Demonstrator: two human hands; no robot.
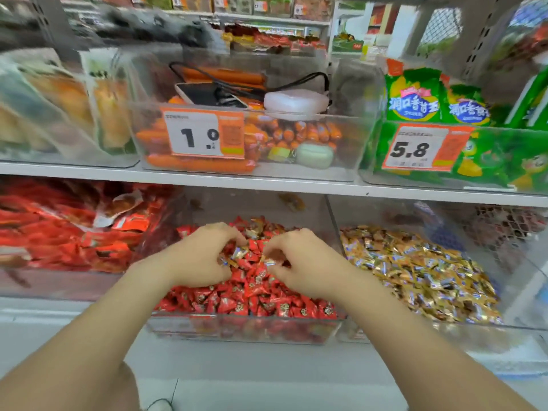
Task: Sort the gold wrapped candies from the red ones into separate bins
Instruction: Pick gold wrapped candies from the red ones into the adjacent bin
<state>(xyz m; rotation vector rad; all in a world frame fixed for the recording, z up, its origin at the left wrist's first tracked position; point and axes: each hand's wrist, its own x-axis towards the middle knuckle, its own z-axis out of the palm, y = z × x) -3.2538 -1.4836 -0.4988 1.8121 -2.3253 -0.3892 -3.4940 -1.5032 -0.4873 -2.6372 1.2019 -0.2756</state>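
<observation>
Left hand (201,256), right hand (299,262): fingers curled, pinching gold candies (235,253) amid glossy red candies (252,301); gold heap (415,271) at 3 o'clock.

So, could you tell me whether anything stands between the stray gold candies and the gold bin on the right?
Only the adjoining clear plastic walls between the red-candy bin and the gold-candy bin; the gold-wrapped candies must go over them. Nothing else visible.

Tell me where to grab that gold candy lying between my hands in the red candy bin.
Pinch the gold candy by the wrapper edge showing above the red candies, coming down from above with thumb and forefinger. It lies wedged in the pile, red wrappers tight on every side, so probably only its top is free.
</observation>
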